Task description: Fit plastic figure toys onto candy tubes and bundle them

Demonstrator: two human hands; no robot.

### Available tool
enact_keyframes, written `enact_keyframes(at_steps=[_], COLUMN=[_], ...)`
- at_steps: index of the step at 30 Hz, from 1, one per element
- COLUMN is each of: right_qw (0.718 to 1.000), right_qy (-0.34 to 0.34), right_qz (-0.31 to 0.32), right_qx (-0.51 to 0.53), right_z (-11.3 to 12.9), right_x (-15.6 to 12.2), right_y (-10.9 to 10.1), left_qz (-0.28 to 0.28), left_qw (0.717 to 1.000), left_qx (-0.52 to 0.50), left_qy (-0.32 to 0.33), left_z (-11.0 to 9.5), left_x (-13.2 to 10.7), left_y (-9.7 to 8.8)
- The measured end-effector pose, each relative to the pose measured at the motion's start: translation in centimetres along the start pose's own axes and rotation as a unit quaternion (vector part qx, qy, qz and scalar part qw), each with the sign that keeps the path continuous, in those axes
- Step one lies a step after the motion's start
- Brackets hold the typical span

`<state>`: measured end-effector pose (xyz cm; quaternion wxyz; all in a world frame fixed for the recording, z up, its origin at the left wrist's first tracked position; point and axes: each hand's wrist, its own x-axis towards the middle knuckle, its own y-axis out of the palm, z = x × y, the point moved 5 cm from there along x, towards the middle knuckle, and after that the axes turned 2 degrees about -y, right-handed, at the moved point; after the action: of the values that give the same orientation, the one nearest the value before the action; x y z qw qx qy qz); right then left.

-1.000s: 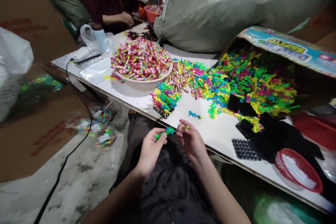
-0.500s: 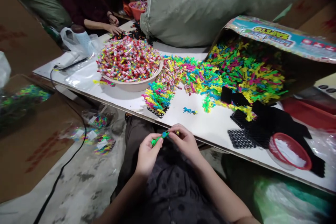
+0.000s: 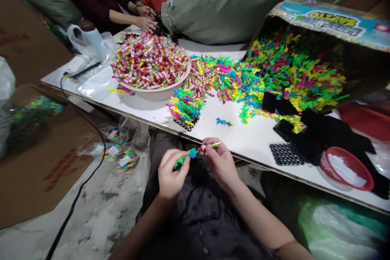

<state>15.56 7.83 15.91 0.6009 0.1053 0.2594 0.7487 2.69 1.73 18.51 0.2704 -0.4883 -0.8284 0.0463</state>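
Observation:
My left hand (image 3: 171, 174) is closed on a small green plastic toy figure (image 3: 183, 157) with a blue round end, held over my lap below the table edge. My right hand (image 3: 219, 161) pinches a thin wrapped candy stick (image 3: 211, 145) whose tip meets the figure's blue end. On the white table (image 3: 243, 142) just ahead lie a lone blue figure (image 3: 224, 122) and a small black grid tray (image 3: 186, 122) stuck full of colourful figures.
A beige basin (image 3: 158, 92) heaped with wrapped candy sticks sits left of centre. A tipped cardboard box (image 3: 319, 28) spills many coloured figures. Black grid trays (image 3: 286, 154) and a red basket (image 3: 347, 168) lie at right. Another person's hands (image 3: 146, 22) work at the far end. A cable (image 3: 76, 195) crosses the floor.
My hands stayed over my lap. The candy stick in my right hand has come up against the green figure's blue end. The view shifted slightly, and the other person's hands moved.

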Motion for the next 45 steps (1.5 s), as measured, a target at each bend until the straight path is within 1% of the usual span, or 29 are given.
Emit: enact_keyframes(at_steps=[5, 10, 16, 19, 25, 29, 32, 35, 40, 45], right_qw=[1.0, 0.999, 0.999, 0.999, 1.0, 0.999, 0.998, 0.998, 0.998, 0.997], right_qy=[-0.001, -0.017, -0.001, 0.002, -0.002, -0.008, 0.002, 0.009, 0.016, 0.028], right_qz=[0.016, 0.018, 0.014, 0.013, -0.013, -0.041, -0.052, -0.055, -0.053, -0.066], right_qx=[0.022, 0.037, 0.039, 0.038, 0.008, -0.023, -0.019, -0.021, -0.025, -0.027], right_z=[-0.1, -0.4, -0.8, -0.9, -0.8, -0.4, -0.3, -0.3, -0.1, -0.2], right_x=[-0.3, -0.3, -0.2, -0.2, -0.7, -1.4, -1.8, -2.1, -2.3, -2.5], right_y=[0.3, 0.4, 0.6, 0.6, 0.5, 0.5, 0.6, 0.6, 0.7, 0.7], left_qz=[-0.009, -0.017, -0.03, -0.032, -0.001, 0.002, 0.014, 0.025, 0.021, 0.017], left_qw=[0.999, 0.999, 0.999, 0.997, 0.99, 0.978, 0.971, 0.969, 0.968, 0.968], left_qx=[0.018, 0.022, 0.028, 0.039, 0.071, 0.088, 0.09, 0.085, 0.076, 0.073], left_qy=[0.026, 0.025, 0.035, 0.051, 0.121, 0.187, 0.221, 0.232, 0.238, 0.238], left_z=[0.0, 0.0, 0.2, 0.4, 0.5, 0.0, -0.1, 0.0, 0.0, -0.1], left_x=[-0.2, -0.3, -0.3, -0.3, -0.1, 0.0, 0.0, -0.1, -0.2, -0.1], left_y=[-0.2, -0.5, -0.6, -0.8, -1.2, -1.5, -1.6, -1.6, -1.7, -1.6])
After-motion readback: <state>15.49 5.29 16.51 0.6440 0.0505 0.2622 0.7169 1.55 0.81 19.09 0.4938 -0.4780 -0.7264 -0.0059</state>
